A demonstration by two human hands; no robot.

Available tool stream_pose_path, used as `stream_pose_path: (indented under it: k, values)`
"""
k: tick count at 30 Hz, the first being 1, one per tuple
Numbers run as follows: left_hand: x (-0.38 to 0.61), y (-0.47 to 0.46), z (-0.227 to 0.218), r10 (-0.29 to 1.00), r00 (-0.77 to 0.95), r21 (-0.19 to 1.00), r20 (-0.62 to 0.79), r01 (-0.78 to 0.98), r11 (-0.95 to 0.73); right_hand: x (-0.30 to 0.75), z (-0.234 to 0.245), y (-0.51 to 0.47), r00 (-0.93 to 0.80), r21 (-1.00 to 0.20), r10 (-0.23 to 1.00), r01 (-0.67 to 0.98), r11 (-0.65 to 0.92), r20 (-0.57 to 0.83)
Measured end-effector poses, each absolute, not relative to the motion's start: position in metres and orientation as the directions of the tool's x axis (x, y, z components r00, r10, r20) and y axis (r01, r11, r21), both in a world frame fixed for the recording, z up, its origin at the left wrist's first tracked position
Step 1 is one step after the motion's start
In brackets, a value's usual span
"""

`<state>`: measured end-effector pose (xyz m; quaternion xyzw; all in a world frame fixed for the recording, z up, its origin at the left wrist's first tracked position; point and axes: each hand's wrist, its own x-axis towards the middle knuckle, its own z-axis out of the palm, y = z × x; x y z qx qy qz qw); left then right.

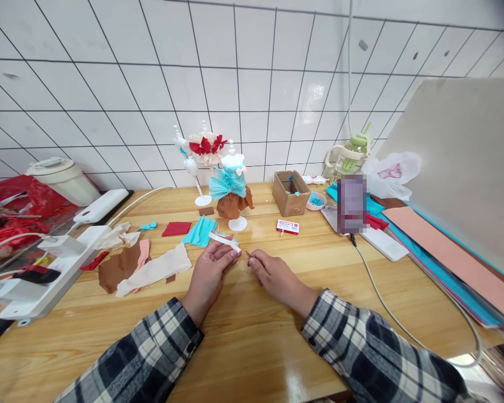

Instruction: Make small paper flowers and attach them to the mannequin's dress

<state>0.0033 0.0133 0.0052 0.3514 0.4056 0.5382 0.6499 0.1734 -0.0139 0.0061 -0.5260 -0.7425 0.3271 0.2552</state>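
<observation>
My left hand [210, 271] rests on the wooden table [252, 336] and pinches a narrow white strip [223, 240] that curves up over its fingertips. My right hand [275, 275] lies just to the right, fingers closed on a thin dark pin or needle [247, 253] pointing at the strip. Behind the hands stands a small doll dress form [232, 190] in teal and brown paper on a white stand. A second form [204, 151] with cream frills and red bows stands behind it. Teal folded paper [199, 230] lies just beyond my left hand.
Brown, cream, pink and red scraps [145, 263] lie to the left by a white power strip [46, 268]. A small cardboard box [291, 192], a red-white packet [288, 226], a phone [351, 204] with a cable [386, 302] and coloured sheets [445, 252] sit to the right.
</observation>
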Motion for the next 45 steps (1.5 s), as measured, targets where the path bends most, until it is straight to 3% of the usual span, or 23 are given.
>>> stream_pose_path:
  k: [8, 16, 25, 45]
  values:
    - [0.007, 0.011, 0.003, 0.987, 0.108, 0.923, -0.116, -0.355, 0.147, 0.171, 0.006, -0.017, -0.301, -0.788, 0.953, 0.58, 0.208, 0.03]
    - [0.008, 0.01, 0.005, 0.987, 0.068, 0.941, -0.147, -0.297, 0.161, 0.171, 0.011, -0.017, -0.303, -0.724, 0.952, 0.647, 0.238, 0.041]
    - [0.008, 0.008, 0.008, 0.996, 0.061, 0.979, -0.07, -0.185, 0.08, 0.169, 0.011, -0.018, -0.274, -0.694, 0.961, 0.685, 0.221, 0.035]
    - [0.016, 0.001, 0.013, 0.99, 0.087, 0.974, -0.108, -0.19, 0.123, 0.169, 0.007, -0.015, -0.256, -0.694, 0.964, 0.683, 0.228, 0.065]
